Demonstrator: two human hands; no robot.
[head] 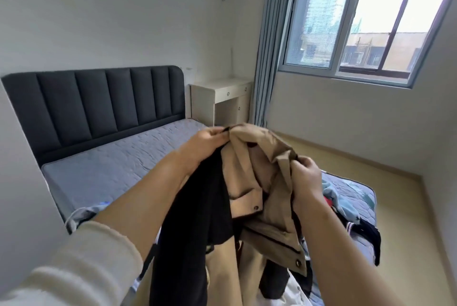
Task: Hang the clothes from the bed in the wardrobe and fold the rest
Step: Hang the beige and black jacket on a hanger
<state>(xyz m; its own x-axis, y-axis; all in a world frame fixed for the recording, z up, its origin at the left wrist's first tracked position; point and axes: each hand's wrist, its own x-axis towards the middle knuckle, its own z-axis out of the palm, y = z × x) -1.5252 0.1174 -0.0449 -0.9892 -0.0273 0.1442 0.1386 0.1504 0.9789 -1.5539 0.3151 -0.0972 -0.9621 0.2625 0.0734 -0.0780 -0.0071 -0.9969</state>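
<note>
Two hands hold a beige jacket [259,182] up above the foot end of the bed [118,164], between the person and the window wall. The left hand [205,142] pinches the top edge of the jacket, fingers curled over the fabric together with a dark strip at the collar. The right hand [305,173] grips the other side of the collar, fingers curled round a bunch of the beige cloth. A black garment [197,219] hangs down under the left hand, in front of the jacket's left side; whether it is a lining or a separate piece cannot be told. The jacket shows flap pockets with snap buttons and droops toward the mattress.

To the right of the jacket, more clothes [346,209] lie in a heap on the bed: light blue, dark navy and red pieces. Beyond the jacket stands the dark padded headboard [99,100], with a pale bedside desk [222,98] just beside it. A blue-grey curtain [269,58] hangs next to the desk, at the edge of the window [358,21].
</note>
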